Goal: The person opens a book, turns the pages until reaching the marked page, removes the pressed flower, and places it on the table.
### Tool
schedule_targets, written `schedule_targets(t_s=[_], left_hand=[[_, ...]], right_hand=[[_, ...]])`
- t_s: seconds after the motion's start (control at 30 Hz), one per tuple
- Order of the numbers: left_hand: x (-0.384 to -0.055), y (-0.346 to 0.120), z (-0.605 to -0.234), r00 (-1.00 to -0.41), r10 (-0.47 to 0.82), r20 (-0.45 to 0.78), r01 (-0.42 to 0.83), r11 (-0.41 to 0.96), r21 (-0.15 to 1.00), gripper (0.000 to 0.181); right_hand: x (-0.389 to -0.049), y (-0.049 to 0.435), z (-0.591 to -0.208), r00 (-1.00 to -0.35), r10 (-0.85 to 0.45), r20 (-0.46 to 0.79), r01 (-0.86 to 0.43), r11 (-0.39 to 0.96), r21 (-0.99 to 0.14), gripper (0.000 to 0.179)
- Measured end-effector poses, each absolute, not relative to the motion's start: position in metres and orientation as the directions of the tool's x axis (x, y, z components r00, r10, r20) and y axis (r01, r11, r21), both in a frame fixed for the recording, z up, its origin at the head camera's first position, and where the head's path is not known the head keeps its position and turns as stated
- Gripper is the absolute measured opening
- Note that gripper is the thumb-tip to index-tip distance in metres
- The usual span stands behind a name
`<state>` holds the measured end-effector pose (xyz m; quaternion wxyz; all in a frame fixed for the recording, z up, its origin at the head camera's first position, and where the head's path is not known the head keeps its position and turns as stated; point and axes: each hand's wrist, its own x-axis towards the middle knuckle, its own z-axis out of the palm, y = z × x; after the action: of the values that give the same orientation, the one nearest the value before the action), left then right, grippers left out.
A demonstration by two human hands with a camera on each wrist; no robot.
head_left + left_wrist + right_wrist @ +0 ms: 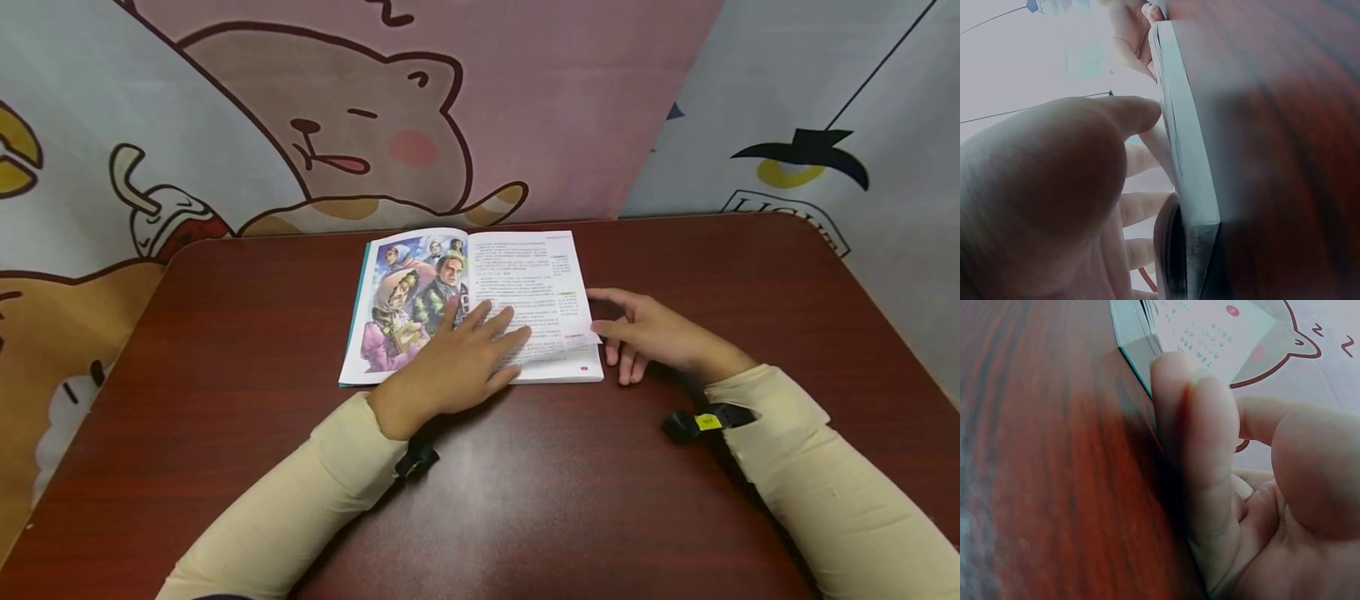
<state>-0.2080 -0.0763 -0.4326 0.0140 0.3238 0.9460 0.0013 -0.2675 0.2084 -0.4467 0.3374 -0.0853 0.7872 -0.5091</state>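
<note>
An open book (525,267) lies on the table, with a coloured illustration of several people on its left page (386,333) and printed text on its right page. Fingers spread, my left hand (450,367) rests across the lower middle of the book, over the fold. At the book's right edge, my right hand (652,333) pinches the edge of the right-hand page (547,321) between thumb and index finger. That page's lower corner is raised off the pages beneath. In the right wrist view, the raised page (1210,337) stands beyond the curled fingers (1210,437).
The dark red-brown wooden table (525,492) extends around the book on all sides. Behind it hangs a cloth with cartoon animals (360,117). Each wrist carries a small black camera, the right one (682,427) close above the tabletop.
</note>
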Motion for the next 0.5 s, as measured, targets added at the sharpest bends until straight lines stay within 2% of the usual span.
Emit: schedule_targets(t_s=[0.5], left_hand=[[-0.2092,-0.0762,-0.4335,-0.794,0.607,-0.034,0.606,0.795,0.024,0.047]], right_hand=[[-0.2672,0.2082,-0.4454,-0.757,-0.477,-0.446,0.213,0.465,-0.859,0.065]])
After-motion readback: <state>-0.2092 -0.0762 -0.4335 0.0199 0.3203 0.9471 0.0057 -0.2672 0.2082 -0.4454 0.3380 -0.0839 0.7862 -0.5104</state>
